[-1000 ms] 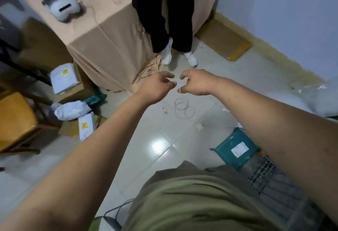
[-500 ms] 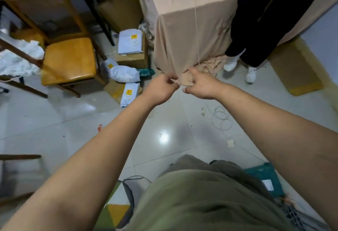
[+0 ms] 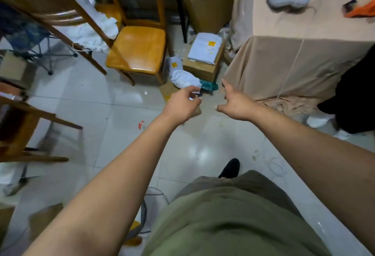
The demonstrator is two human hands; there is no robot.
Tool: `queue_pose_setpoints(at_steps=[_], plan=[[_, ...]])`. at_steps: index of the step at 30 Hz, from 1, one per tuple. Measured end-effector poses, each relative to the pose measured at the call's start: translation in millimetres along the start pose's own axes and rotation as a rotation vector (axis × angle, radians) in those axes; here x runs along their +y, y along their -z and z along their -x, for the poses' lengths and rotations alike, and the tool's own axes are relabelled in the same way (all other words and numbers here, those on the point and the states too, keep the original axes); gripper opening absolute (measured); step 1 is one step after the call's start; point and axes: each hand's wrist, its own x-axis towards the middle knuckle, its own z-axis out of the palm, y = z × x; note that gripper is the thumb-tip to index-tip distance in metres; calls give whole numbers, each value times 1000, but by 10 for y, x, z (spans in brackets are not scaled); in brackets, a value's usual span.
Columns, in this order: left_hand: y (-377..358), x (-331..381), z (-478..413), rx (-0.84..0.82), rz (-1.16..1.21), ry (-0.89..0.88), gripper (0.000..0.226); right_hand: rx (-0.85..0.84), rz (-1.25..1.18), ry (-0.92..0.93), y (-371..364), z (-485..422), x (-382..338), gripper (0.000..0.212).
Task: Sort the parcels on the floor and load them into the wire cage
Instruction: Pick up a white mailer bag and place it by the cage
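Parcels (image 3: 205, 49) are lying piled on the floor (image 3: 91, 103) beside the wooden chair (image 3: 140, 48); the left hand (image 3: 183, 104), loosely curled, and right hand (image 3: 236, 104), fingers spread, are hovering near, holding nothing.

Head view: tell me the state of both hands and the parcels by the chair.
left hand, fingers loosely curled, holding nothing
right hand, fingers spread, holding nothing
cardboard box, on the floor
grey mailer, lying flat on the cardboard box
white bag, crumpled, beside the box

glossy tiled floor (image 3: 113, 113), varnished wooden chair (image 3: 138, 50)
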Motion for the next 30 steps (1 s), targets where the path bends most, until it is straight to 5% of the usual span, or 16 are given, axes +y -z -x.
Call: queue_pose_setpoints(at_steps=[15,30], plan=[[492,-216,-1060,207,48,44,44,-171,78,87,319,-1597,-219,100],[1378,-257,-3204,-78,-58,-291,59,17,-88,-189,513,-2687,-782,85]])
